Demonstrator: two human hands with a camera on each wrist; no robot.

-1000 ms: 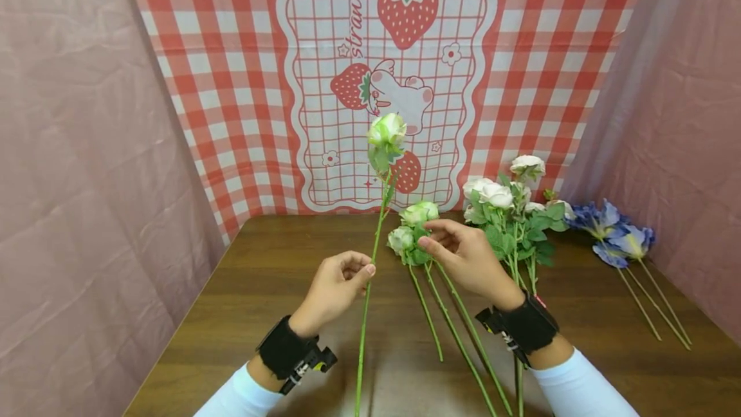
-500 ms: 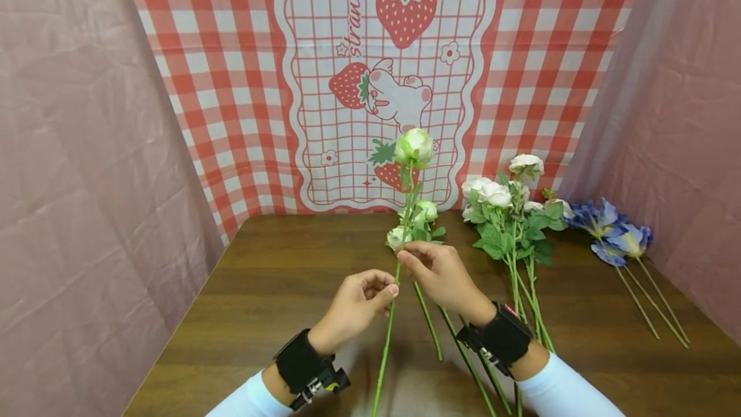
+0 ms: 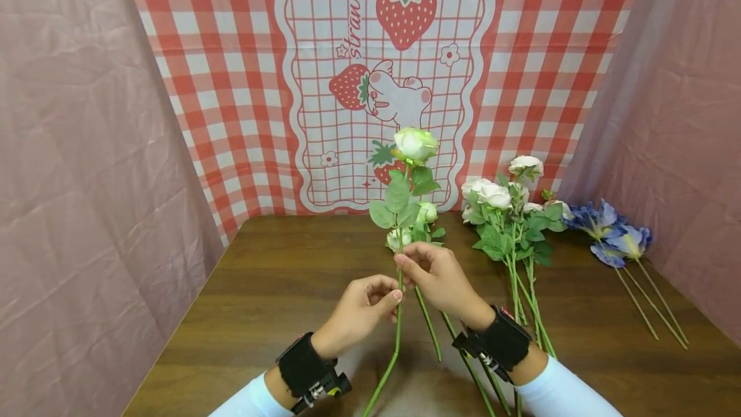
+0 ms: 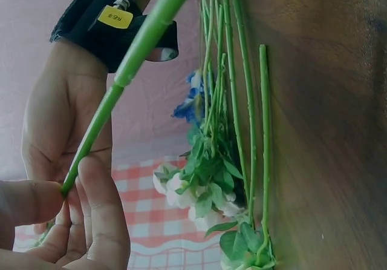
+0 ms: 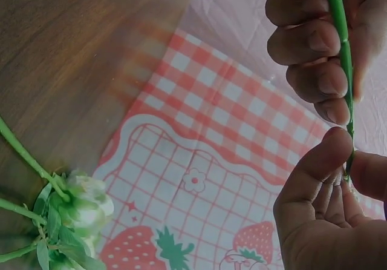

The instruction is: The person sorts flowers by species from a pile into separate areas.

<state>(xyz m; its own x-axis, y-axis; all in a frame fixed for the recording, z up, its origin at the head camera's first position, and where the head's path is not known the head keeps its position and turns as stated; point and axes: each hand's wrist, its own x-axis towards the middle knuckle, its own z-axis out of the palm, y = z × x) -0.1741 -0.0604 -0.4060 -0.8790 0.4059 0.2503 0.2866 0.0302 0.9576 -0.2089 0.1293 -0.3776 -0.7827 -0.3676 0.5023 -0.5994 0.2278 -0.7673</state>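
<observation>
A pale green-white rose [image 3: 415, 145] with broad leaves stands upright between both hands in the head view. My left hand [image 3: 359, 307] pinches its green stem between thumb and fingers. Just above, my right hand [image 3: 446, 278] pinches the same stem below the leaves. Below the hands the stem bends toward the lower left. In the left wrist view the stem [image 4: 97, 121] slants up from the fingertips, with a joint partway along. From the right wrist, both hands appear one after the other along the stem [image 5: 345, 58]; the bloom is out of that view.
Behind the hands, more green-white roses [image 3: 427, 212] lie on the wooden table [image 3: 278, 262], stems toward the front. To the right are white roses [image 3: 494, 195] with leafy stems, then blue flowers [image 3: 631, 240]. A checked strawberry cloth [image 3: 243, 114] hangs behind.
My left hand has brought the rose to the right and slightly down. My right hand has come left from over the lying roses and taken the stem. The rose has turned, its leaves now facing me.
</observation>
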